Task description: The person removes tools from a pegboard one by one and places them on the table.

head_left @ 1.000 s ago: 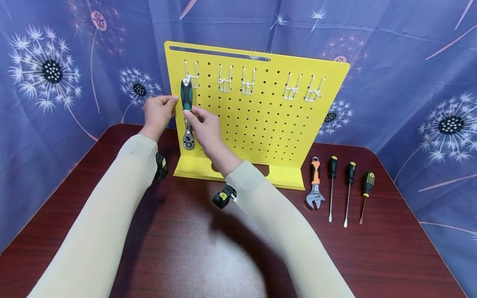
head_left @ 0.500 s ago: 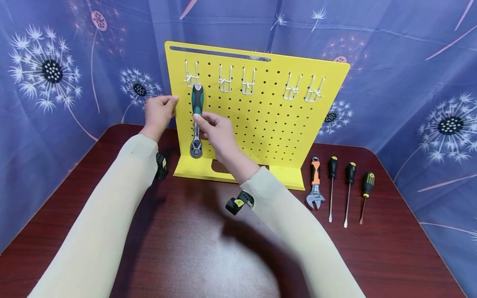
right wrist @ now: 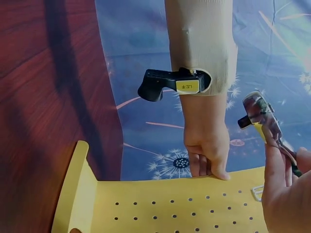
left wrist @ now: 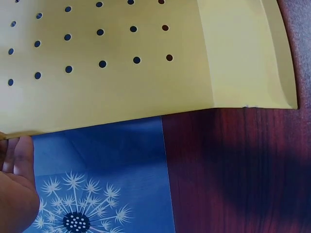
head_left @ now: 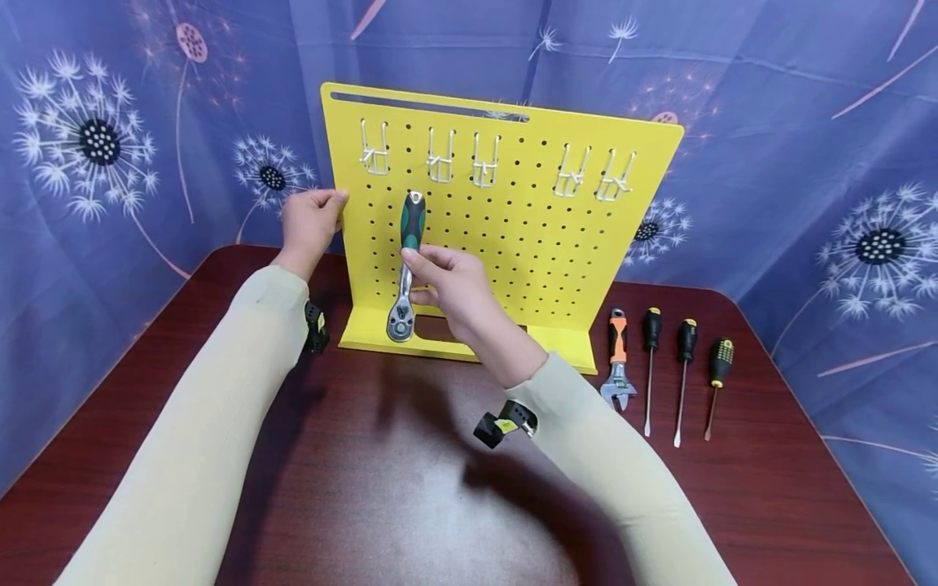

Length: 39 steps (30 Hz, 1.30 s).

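My right hand holds a ratchet wrench by its shank, just below the black and green handle. The handle points up and the round metal head hangs down, in front of the left part of a yellow pegboard. In the right wrist view, the ratchet's head shows beyond the thumb of that hand. My left hand pinches the pegboard's left edge about halfway up. The left wrist view shows its fingers at that edge, partly cut off by the frame.
Several white wire hooks line the pegboard's upper part, the leftmost one above the ratchet. On the table's right lie an orange-handled adjustable wrench and three screwdrivers. A blue dandelion-patterned curtain stands close behind the board.
My right hand has carried the ratchet wrench away from the leftmost hook, down and to the right. The left hand stays at the board's edge.
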Available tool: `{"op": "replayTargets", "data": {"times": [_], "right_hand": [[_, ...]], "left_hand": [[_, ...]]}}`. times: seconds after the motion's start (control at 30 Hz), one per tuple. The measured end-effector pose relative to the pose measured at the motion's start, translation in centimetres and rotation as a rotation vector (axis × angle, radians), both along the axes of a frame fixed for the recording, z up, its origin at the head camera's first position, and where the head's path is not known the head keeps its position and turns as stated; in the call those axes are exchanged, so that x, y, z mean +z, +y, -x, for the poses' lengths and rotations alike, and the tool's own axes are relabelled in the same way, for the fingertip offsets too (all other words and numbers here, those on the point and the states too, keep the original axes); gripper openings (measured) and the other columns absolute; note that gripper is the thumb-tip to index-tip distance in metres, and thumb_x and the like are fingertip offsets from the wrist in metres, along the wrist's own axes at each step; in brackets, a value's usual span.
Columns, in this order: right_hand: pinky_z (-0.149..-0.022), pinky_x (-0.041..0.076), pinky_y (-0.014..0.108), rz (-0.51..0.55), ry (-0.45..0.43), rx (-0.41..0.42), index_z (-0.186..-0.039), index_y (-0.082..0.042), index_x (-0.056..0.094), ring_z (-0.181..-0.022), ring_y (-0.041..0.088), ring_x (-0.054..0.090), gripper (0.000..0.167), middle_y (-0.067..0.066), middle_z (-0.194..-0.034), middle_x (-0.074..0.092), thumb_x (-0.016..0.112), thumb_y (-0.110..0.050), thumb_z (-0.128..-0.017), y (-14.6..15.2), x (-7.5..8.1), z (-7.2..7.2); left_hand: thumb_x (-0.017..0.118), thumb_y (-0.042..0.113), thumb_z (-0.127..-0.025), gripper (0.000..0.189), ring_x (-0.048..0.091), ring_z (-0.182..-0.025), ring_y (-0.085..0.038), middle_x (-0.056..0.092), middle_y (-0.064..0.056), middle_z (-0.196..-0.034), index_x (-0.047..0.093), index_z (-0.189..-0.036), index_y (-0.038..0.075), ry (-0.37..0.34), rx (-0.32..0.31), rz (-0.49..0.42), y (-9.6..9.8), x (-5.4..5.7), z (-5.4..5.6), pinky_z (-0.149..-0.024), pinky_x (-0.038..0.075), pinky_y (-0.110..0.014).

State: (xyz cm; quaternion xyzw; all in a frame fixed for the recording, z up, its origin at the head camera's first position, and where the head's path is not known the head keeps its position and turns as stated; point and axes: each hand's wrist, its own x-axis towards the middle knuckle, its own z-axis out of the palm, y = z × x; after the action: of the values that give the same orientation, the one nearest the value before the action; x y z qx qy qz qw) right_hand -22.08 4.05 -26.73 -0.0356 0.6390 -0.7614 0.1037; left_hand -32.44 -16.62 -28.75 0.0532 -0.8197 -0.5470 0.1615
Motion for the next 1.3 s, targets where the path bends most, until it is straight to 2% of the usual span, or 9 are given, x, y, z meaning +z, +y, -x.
{"op": "replayTargets", "data": {"times": [0.07, 0.17, 0.3, 0.43, 0.63, 0.8, 0.97, 1.13, 1.3], "right_hand": [[-0.06, 0.057, 0.016, 0.003, 0.002, 0.012, -0.129, 0.015, 0.061, -0.071, 0.007, 0.059, 0.034, -0.004, -0.079, 0.06, 0.059, -0.008, -0.104, 0.5, -0.3, -0.3], [-0.061, 0.057, 0.016, -0.007, 0.011, 0.038, -0.128, 0.017, 0.059, -0.074, 0.008, 0.059, 0.033, -0.004, -0.079, 0.06, 0.057, -0.007, -0.105, 1.7, -0.9, -0.8], [-0.065, 0.058, 0.018, -0.036, 0.021, 0.057, -0.121, 0.014, 0.062, -0.076, 0.008, 0.059, 0.028, -0.005, -0.079, 0.06, 0.055, -0.008, -0.105, 3.6, -1.8, -1.4], [-0.068, 0.059, 0.02, -0.038, 0.015, 0.047, -0.106, 0.002, 0.069, -0.075, 0.008, 0.061, 0.018, -0.005, -0.077, 0.061, 0.055, -0.01, -0.106, 5.5, -2.7, -1.9], [-0.068, 0.059, 0.02, -0.046, -0.011, 0.011, -0.087, -0.018, 0.07, -0.07, 0.007, 0.063, 0.026, -0.005, -0.072, 0.064, 0.054, -0.012, -0.106, 8.3, -3.6, -2.0], [-0.068, 0.058, 0.018, -0.065, -0.033, -0.021, -0.082, -0.022, 0.071, -0.07, 0.006, 0.062, 0.03, -0.006, -0.07, 0.065, 0.055, -0.011, -0.106, 10.2, -4.3, -2.0], [-0.069, 0.058, 0.017, -0.076, -0.035, -0.029, -0.082, -0.021, 0.071, -0.071, 0.005, 0.061, 0.031, -0.006, -0.071, 0.065, 0.054, -0.011, -0.106, 11.8, -4.7, -2.5], [-0.07, 0.059, 0.016, -0.104, -0.047, -0.051, -0.083, -0.022, 0.071, -0.076, 0.005, 0.061, 0.03, -0.008, -0.073, 0.065, 0.055, -0.013, -0.106, 13.1, -5.0, -3.0], [-0.07, 0.06, 0.016, -0.117, -0.079, -0.076, -0.083, -0.025, 0.073, -0.077, 0.003, 0.061, 0.032, -0.009, -0.075, 0.065, 0.055, -0.013, -0.106, 14.4, -5.2, -3.4]], "left_hand": [[0.06, 0.027, -0.105, 0.035, 0.053, -0.071, 0.002, 0.061, 0.009, -0.081, 0.075, -0.115, -0.002, -0.011, 0.003, 0.007, 0.0, 0.0, 0.0, -0.099, 0.059, -0.032], [0.059, 0.028, -0.105, 0.035, 0.054, -0.074, 0.002, 0.063, 0.006, -0.089, 0.074, -0.119, -0.001, -0.023, 0.005, 0.011, 0.1, 0.0, 0.0, -0.1, 0.059, -0.033], [0.059, 0.028, -0.105, 0.035, 0.054, -0.075, -0.001, 0.059, 0.008, -0.081, 0.074, -0.117, -0.001, -0.022, 0.006, 0.007, 0.1, 0.1, 0.0, -0.096, 0.058, -0.029], [0.059, 0.026, -0.105, 0.034, 0.054, -0.076, -0.002, 0.056, 0.011, -0.076, 0.074, -0.117, -0.002, -0.015, 0.001, -0.009, 0.1, 0.1, -0.1, -0.1, 0.058, -0.033], [0.059, 0.027, -0.105, 0.035, 0.057, -0.08, 0.002, 0.065, 0.0, -0.096, 0.073, -0.123, 0.0, -0.036, 0.002, -0.014, 0.1, 0.2, 0.0, -0.104, 0.057, -0.036], [0.059, 0.027, -0.105, 0.035, 0.059, -0.085, 0.0, 0.067, -0.008, -0.111, 0.073, -0.125, 0.002, -0.055, 0.003, -0.011, 0.1, 0.2, 0.1, -0.105, 0.057, -0.036], [0.059, 0.028, -0.105, 0.035, 0.06, -0.087, -0.001, 0.067, -0.006, -0.109, 0.073, -0.125, 0.003, -0.055, 0.001, -0.008, 0.1, 0.1, 0.2, -0.105, 0.056, -0.036], [0.059, 0.028, -0.105, 0.035, 0.059, -0.084, 0.0, 0.065, -0.001, -0.097, 0.074, -0.122, 0.001, -0.043, -0.001, -0.006, 0.0, 0.1, 0.2, -0.105, 0.057, -0.037], [0.059, 0.029, -0.105, 0.036, 0.058, -0.082, 0.002, 0.067, -0.005, -0.104, 0.074, -0.123, 0.002, -0.048, 0.006, 0.008, 0.1, 0.1, 0.2, -0.104, 0.057, -0.037]]}}
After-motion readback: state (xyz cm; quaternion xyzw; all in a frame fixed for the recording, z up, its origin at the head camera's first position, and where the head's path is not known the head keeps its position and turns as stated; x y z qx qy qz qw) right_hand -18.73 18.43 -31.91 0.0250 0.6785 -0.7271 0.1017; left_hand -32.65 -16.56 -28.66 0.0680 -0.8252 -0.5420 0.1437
